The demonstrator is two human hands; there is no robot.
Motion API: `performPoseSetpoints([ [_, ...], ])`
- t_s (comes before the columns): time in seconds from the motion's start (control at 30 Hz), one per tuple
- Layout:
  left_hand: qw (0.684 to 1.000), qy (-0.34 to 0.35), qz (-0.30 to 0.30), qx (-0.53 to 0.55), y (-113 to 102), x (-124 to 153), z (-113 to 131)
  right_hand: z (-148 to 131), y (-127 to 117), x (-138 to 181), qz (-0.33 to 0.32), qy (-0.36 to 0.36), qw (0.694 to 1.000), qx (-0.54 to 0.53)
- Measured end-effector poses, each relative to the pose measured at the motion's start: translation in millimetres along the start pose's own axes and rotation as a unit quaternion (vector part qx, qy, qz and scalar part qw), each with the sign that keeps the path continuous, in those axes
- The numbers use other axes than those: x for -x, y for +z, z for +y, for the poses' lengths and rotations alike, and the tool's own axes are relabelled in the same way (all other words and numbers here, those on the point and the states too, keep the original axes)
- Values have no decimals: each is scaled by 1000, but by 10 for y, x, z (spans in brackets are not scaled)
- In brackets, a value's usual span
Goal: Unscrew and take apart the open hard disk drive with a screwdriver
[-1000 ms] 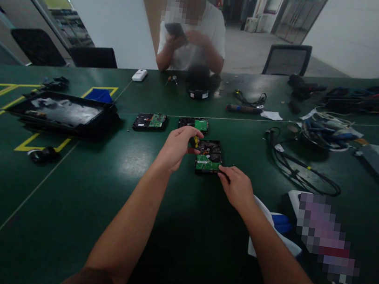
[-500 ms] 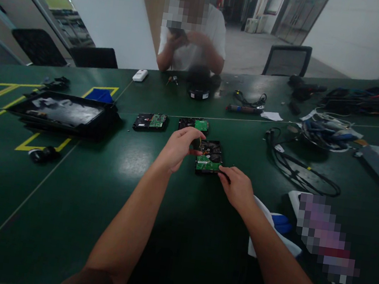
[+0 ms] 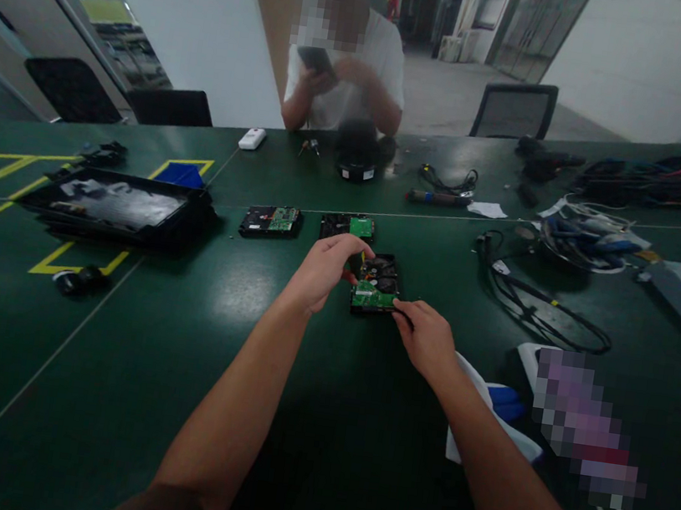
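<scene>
A hard drive (image 3: 377, 285) lies circuit side up on the green table (image 3: 108, 374), its green board facing me. My left hand (image 3: 324, 270) is closed round a small tool with a yellow handle (image 3: 364, 258), tip down on the drive's left side. My right hand (image 3: 427, 337) pinches the drive's near right corner and steadies it. Two more hard drives lie just beyond: one (image 3: 270, 220) to the left, one (image 3: 347, 225) straight behind.
A black tray (image 3: 112, 206) sits at the left over yellow floor-style markings. Cables (image 3: 530, 303) and wire bundles (image 3: 590, 231) crowd the right. A white and blue object (image 3: 492, 411) lies by my right forearm. Across the table a person (image 3: 342, 61) holds a phone.
My left hand has dipped slightly toward the drive, bringing the yellow-handled tool lower onto it. My right hand stays on the drive's corner.
</scene>
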State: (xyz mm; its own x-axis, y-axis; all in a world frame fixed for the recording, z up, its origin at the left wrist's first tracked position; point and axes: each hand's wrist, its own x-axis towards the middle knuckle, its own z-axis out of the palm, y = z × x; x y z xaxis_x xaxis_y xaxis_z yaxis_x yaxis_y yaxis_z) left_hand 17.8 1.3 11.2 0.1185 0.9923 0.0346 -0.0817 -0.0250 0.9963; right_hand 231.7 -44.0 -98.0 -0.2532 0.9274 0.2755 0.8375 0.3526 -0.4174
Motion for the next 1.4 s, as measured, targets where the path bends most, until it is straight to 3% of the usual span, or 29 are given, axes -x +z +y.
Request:
performPoseSetpoints([
  [0.3,995,-65,-21,69,-4,29,22,1,-8,7,-2,-1,1000,8],
  [0.57,999,-27,20,34,-4,11,31,-11,-24,11,-3,1,1000,-8],
  [0.83,996,-49,0,74,-2,16,6,-11,-17,0,2,-3,1000,-8],
  [1.07,1000,5,4,-10,1,4,6,1,-10,10,-1,2,1000,-9],
  [1.3,996,-63,-17,60,24,36,32,-7,-18,5,-2,-3,1000,-3],
  [1.4,995,-58,-17,74,23,29,13,-3,-12,9,0,-3,1000,-3],
])
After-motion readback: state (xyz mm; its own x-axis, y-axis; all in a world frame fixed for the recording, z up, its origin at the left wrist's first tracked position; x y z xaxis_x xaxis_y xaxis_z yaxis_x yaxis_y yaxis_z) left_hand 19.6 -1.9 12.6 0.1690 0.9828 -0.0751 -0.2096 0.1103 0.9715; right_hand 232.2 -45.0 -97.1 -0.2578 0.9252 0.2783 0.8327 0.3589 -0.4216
